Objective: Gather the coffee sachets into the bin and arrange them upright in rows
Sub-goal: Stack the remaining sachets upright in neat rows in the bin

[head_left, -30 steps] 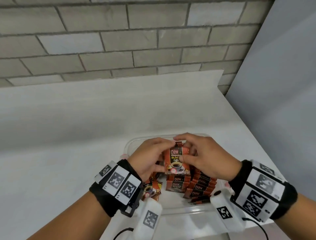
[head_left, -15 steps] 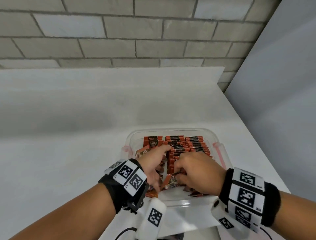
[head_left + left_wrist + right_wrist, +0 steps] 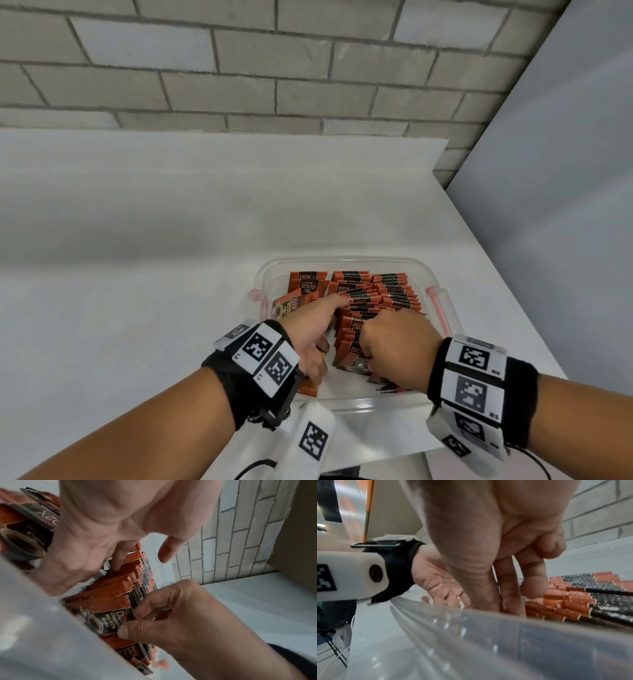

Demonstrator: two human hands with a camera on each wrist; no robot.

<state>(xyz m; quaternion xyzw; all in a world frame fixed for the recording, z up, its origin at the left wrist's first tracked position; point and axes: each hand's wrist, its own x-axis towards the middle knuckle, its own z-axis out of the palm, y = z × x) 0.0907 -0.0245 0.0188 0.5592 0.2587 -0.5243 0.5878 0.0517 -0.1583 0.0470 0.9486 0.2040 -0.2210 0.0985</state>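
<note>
You are working well into the job: most of the coffee sachets (image 3: 373, 298) are already standing on edge in packed rows inside the clear plastic bin (image 3: 346, 262), which is sitting on the white counter (image 3: 144, 274). On the far-left side of your left fingers, a few loose sachets (image 3: 291, 303) are lying flat or leaning rather than standing, and those look like what is left to sort, along with a few tipped over at the near wall.

Your left hand (image 3: 308, 334) is reaching into the bin with its fingers (image 3: 120, 555) stretched out and apart, one fingertip pressing on the top edges of the middle row; the thumb is hanging free, gripping nothing.

Your right hand (image 3: 399, 342) is hovering knuckles-up just right of the left, over the near end of the same row. Its fingers (image 3: 149, 609) are curled, with thumb and forefinger pinching the front sachet (image 3: 109, 618), the one showing a coffee cup and "BLACK" on its face. You are seemingly seating it against the row while the left hand is holding the others steady.
</note>
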